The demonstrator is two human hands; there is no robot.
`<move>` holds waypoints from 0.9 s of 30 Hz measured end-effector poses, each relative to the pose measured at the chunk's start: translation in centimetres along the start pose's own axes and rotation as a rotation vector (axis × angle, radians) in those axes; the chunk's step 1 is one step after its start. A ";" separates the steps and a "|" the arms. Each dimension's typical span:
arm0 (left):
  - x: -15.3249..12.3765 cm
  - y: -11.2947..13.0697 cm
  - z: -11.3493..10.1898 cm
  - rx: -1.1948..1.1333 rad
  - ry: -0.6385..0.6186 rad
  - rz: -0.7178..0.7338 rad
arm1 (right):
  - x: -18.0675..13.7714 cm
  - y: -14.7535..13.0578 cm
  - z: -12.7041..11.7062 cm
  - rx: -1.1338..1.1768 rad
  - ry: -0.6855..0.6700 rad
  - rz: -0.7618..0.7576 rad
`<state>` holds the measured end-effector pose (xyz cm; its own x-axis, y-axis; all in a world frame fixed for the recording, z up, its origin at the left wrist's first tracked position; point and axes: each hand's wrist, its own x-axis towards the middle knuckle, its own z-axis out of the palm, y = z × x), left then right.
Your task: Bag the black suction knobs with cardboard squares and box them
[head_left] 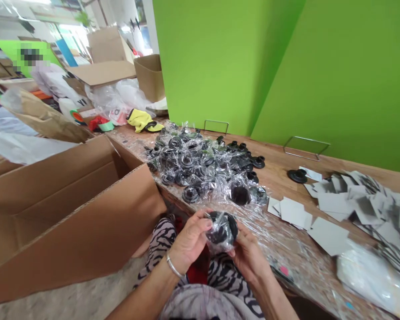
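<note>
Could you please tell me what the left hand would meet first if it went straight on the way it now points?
The left hand would meet the bagged black part first, as it already touches it; the right hand seems to lie just beyond, though depth is unclear.

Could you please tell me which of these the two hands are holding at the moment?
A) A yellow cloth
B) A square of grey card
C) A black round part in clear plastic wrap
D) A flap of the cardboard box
C: the left hand and right hand together hold a black round part in clear plastic wrap.
</note>
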<state>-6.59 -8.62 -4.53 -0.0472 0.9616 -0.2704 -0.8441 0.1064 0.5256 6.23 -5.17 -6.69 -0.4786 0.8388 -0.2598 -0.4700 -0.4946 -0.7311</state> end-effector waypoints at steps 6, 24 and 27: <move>0.1 0.1 -1.4 -0.219 0.197 -0.102 | -0.7 -0.6 1.0 -0.165 -0.017 -0.035; -0.1 0.1 -2.1 -0.035 0.304 -0.109 | 7.9 -9.1 -3.2 -1.303 0.442 -0.516; -0.1 0.4 -1.8 -0.017 0.264 -0.121 | 6.1 -6.2 -2.9 -1.301 0.418 -0.467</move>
<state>-7.86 -9.13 -5.81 -0.0808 0.8427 -0.5323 -0.8609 0.2102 0.4634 8.34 3.72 -5.52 -0.1180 0.9795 0.1635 0.5853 0.2016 -0.7854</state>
